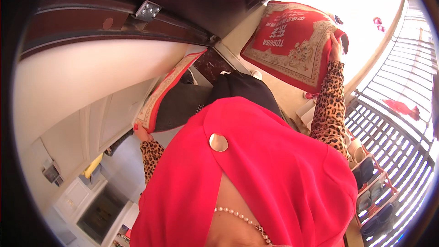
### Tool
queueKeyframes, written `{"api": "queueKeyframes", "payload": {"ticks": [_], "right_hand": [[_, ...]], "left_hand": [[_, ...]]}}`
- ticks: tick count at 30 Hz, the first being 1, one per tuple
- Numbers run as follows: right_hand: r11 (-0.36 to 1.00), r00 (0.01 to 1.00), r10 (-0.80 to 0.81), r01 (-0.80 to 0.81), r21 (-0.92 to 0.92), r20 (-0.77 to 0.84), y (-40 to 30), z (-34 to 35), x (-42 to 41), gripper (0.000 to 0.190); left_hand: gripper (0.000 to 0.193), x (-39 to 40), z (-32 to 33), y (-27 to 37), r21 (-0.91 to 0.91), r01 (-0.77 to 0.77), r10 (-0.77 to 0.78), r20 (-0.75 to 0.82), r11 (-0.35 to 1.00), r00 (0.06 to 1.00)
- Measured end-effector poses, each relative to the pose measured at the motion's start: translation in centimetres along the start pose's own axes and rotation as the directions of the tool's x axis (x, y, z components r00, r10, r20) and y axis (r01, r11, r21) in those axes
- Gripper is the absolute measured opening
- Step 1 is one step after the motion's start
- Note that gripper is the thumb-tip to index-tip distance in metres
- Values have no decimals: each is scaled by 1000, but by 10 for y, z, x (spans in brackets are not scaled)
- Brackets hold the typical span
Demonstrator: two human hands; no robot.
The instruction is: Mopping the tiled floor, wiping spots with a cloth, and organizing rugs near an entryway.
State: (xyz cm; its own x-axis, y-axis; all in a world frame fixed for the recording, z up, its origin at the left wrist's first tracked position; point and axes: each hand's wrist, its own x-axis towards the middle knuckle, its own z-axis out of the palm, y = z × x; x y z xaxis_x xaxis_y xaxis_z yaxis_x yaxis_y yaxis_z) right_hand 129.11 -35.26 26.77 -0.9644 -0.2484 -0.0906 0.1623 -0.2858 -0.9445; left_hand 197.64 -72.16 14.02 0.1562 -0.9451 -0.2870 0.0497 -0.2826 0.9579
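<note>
My right hand (335, 48) grips the edge of a red and beige floor mat (291, 37) with a floral border and printed writing, held out over the bright floor past the doorway. At the lower left, my left hand (142, 132) pinches a corner of a second mat (168, 87), red-edged with a patterned border. That mat is seen nearly edge-on, with its dark underside (181, 106) facing my legs. Both forearms wear leopard-print sleeves. The fingers under the right mat's edge are partly hidden.
A dark door frame with a metal hinge (148, 10) runs along the upper left. A dark stone threshold (214, 63) lies by my feet. On the right stand a shoe rack (377, 195) holding several shoes and a metal railing (394, 133). A white cabinet (73, 195) is at lower left.
</note>
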Motion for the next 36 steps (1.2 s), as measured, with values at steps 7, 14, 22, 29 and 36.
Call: {"api": "queueKeyframes", "payload": {"ticks": [7,14,22,29,36], "right_hand": [[964,986,-168,160,-211,-19,-14,69,-19,21],[966,989,-141,145,-212,33,-62,151,-3,9],[977,965,-195,174,125,174,-104,139,-28,19],[971,980,-126,91,220,153,-81,88,-66,19],[938,991,-83,42,344,105,-57,-20,-72,19]], "left_hand": [[29,5,8,1,74,-22,19,46,997,999],[29,-20,36,28,78,13,-13,3,997,1000],[35,-8,23,36,299,178,-154,-100,938,983],[45,21,22,52,681,154,-194,-18,716,981],[40,45,37,47,941,-274,-285,323,200,902]]}}
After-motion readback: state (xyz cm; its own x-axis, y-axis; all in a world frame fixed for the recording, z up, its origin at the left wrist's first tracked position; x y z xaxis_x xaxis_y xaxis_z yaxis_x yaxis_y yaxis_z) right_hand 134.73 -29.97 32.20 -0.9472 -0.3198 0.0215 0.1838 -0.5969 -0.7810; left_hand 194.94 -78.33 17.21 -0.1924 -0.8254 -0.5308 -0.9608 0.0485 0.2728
